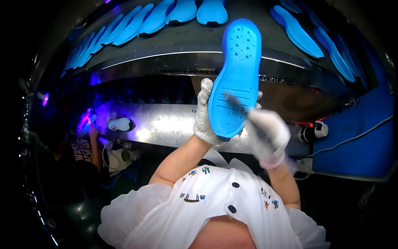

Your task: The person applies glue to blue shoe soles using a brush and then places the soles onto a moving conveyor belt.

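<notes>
A blue foam shoe sole [236, 79] stands upright in front of me, with small holes at its upper end and grooves across its lower part. My left hand [205, 112], in a pale textured glove, is closed around the sole's lower end, thumb along its left edge. My right hand [269, 135], also in a white glove and smeared by motion, grips a dark brush [239, 104]. The brush's tip lies over the grooved part of the sole; whether it touches the surface, I cannot tell.
Rows of blue soles [153, 18] lie on a dark conveyor belt [182, 37] beyond a metal edge. Below is a metal shelf [161, 120] with a pale sole [120, 124]. At left, a co-worker's hand [93, 132] holds a purple-lit sole. A blue panel [352, 133] with a cable stands right.
</notes>
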### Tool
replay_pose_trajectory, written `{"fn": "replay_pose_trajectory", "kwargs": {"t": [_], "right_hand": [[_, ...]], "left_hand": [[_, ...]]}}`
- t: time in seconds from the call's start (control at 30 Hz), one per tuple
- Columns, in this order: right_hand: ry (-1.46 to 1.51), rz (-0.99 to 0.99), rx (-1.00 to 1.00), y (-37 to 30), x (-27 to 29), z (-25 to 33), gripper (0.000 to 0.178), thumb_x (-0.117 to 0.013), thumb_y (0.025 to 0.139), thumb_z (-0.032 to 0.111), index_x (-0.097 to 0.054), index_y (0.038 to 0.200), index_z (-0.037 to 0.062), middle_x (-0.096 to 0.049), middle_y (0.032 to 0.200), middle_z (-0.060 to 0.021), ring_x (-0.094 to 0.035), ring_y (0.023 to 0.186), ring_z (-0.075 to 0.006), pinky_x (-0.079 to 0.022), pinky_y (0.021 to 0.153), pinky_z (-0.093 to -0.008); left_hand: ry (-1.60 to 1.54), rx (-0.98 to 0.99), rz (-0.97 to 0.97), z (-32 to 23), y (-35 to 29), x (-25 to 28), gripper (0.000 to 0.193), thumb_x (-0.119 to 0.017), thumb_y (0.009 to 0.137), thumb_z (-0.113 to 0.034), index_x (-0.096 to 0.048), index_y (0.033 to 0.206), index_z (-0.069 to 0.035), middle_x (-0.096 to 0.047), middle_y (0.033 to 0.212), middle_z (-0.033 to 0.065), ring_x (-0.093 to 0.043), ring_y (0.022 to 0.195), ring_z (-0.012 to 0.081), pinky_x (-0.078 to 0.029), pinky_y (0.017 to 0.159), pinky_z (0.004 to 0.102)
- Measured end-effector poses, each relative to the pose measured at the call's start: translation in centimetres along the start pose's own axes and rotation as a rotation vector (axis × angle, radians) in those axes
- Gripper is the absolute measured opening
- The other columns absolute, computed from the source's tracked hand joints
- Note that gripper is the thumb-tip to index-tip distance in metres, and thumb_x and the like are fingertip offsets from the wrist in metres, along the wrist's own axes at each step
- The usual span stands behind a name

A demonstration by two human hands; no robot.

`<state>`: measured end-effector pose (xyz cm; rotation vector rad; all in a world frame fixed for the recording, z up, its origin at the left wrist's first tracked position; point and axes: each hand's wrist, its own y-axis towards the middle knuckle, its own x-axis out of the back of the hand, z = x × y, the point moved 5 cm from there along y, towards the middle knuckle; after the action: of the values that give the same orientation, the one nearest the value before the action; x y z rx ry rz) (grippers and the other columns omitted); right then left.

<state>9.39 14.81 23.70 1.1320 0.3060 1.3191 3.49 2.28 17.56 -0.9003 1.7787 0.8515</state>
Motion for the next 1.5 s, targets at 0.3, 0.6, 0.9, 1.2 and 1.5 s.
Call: {"fn": "replay_pose_trajectory", "kwargs": {"t": [0.3,0.6,0.9,1.2,1.5], "right_hand": [[0.342,0.336,-0.225,-1.7,-0.7,-1.3,0.023,-0.074,0.083,0.002,-0.071,0.105,0.0070,-0.074,0.105,-0.0075,-0.072,0.091,-0.0182,-0.057,0.075,-0.0277],[0.217,0.481,-0.051,-2.0,-0.9,0.2,0.024,-0.078,0.080,0.001,-0.074,0.103,0.0072,-0.074,0.104,-0.0106,-0.073,0.093,-0.0264,-0.058,0.081,-0.0335],[-0.004,0.609,0.000,-1.5,0.3,2.6,0.021,-0.077,0.082,0.009,-0.074,0.102,0.0094,-0.075,0.103,-0.0090,-0.074,0.086,-0.0252,-0.058,0.071,-0.0314],[-0.037,0.490,0.057,-0.7,1.7,2.6,0.027,-0.081,0.070,0.002,-0.073,0.096,0.0031,-0.074,0.102,-0.0172,-0.071,0.073,-0.0281,-0.055,0.064,-0.0313],[-0.051,0.385,0.066,0.9,3.6,1.6,0.026,-0.080,0.071,0.005,-0.074,0.097,0.0034,-0.075,0.100,-0.0150,-0.066,0.068,-0.0250,-0.053,0.064,-0.0325]], "left_hand": [[0.125,0.218,-0.062,-2.8,-0.2,1.7,0.091,-0.057,0.089,-0.069,-0.041,0.149,-0.002,-0.055,0.133,0.0327,-0.065,0.113,0.0450,-0.061,0.085,0.0559],[0.411,0.293,-0.135,-4.2,0.6,3.7,0.043,-0.065,0.095,-0.037,-0.066,0.127,-0.009,-0.063,0.130,0.0169,-0.066,0.115,0.0304,-0.052,0.104,0.0442],[0.558,0.226,-0.365,-5.6,0.9,3.4,0.045,-0.068,0.094,-0.040,-0.067,0.124,-0.006,-0.069,0.117,0.0132,-0.071,0.102,0.0253,-0.060,0.090,0.0391],[0.822,0.397,-0.368,-7.4,-0.1,1.1,0.057,-0.062,0.095,-0.048,-0.064,0.128,-0.002,-0.070,0.114,0.0167,-0.071,0.098,0.0308,-0.062,0.079,0.0466],[0.682,0.472,-0.309,-7.9,-0.9,1.0,0.084,-0.062,0.084,-0.068,-0.058,0.137,-0.003,-0.067,0.110,0.0297,-0.072,0.073,0.0410,-0.060,0.045,0.0499]]}}
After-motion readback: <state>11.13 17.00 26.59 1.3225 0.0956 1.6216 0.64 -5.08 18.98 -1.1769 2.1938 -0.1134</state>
